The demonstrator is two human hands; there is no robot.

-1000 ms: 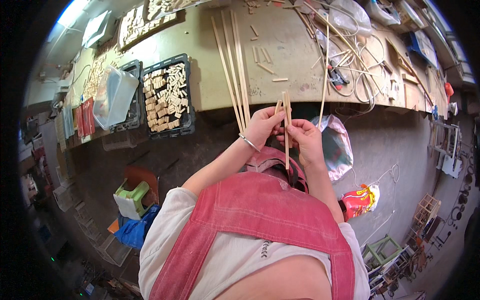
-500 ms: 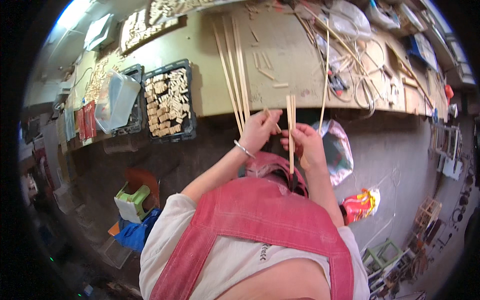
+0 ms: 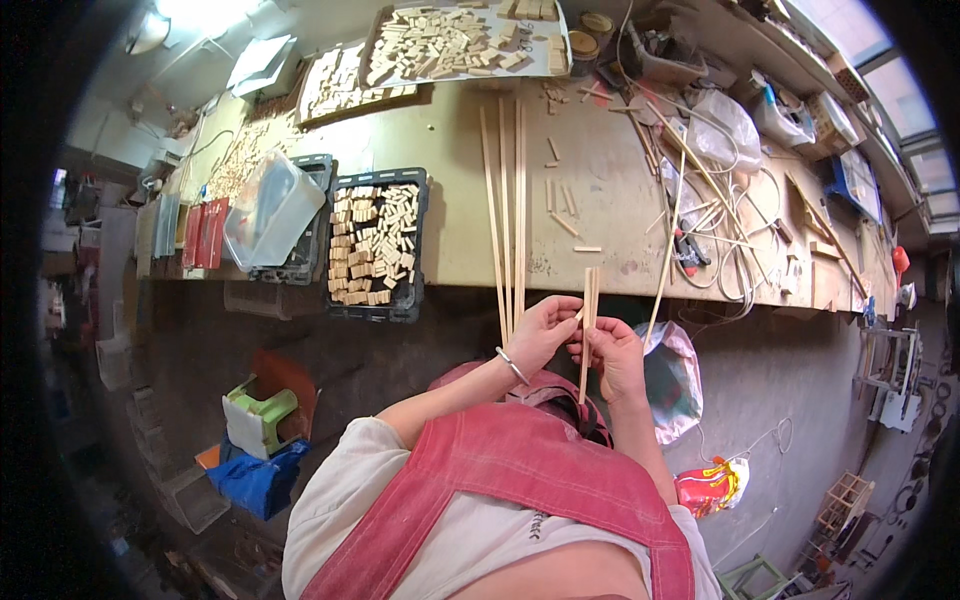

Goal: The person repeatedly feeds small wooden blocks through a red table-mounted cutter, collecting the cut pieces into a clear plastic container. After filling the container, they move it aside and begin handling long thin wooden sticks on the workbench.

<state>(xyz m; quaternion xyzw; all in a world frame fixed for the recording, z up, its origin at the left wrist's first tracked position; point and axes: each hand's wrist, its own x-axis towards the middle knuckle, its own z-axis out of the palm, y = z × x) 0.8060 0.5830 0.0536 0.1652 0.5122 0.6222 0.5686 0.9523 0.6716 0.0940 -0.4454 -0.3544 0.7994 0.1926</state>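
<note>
My right hand (image 3: 615, 355) is closed around a few thin wooden strips (image 3: 591, 287), which stand roughly upright in front of my apron. Close beside it, my left hand (image 3: 545, 332) pinches a short wooden stick (image 3: 579, 315), mostly covered by the fingers, at the side of the strips. Whether the stick touches them I cannot tell. Several longer wooden strips (image 3: 521, 190) lie on the workbench (image 3: 455, 230), their near ends sticking out over its edge by my left hand. Short wooden sticks (image 3: 562, 224) lie loose on the bench beyond my hands.
Left on the bench stands a black crate (image 3: 424, 240) of small wood blocks beside a clear plastic bin (image 3: 270, 215). A tray (image 3: 557, 50) of wood pieces is at the back. Cables and pliers (image 3: 687, 255) lie right. An open bag (image 3: 682, 390) stands below the edge.
My left hand has come closer to the strips in my right hand, bringing the short stick to them. The view has tipped up, showing more of the bench's far side.
</note>
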